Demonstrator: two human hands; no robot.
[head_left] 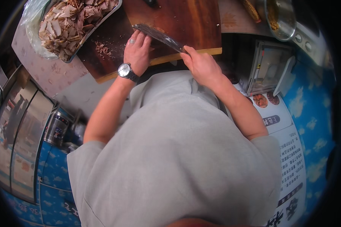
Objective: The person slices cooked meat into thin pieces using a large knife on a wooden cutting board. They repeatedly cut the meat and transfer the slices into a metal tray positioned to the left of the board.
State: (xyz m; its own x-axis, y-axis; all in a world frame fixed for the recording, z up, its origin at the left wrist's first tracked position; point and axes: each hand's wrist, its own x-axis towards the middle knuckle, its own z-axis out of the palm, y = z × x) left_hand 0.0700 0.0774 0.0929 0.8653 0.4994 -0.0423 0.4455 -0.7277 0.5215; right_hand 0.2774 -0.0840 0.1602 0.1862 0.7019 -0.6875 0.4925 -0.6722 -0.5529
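My right hand [201,63] grips the handle end of a knife [164,39] with a broad dark blade, held at a slant over the wooden cutting board [199,22]. My left hand [138,51], with a ring and a wristwatch, lies low over the board. Its fingertips reach the blade near its far end, and whatever is under the palm is hidden. Some reddish-brown scraps show just behind the blade. To the left of my left hand lies a small heap of chopped meat crumbs [103,49].
A metal tray [102,21] heaped with sliced meat stands at the upper left, beside a clear plastic bag [31,31]. A dark object [150,2] lies at the board's far side. At the upper right are a steel bowl [287,35] and a scale-like appliance [308,44].
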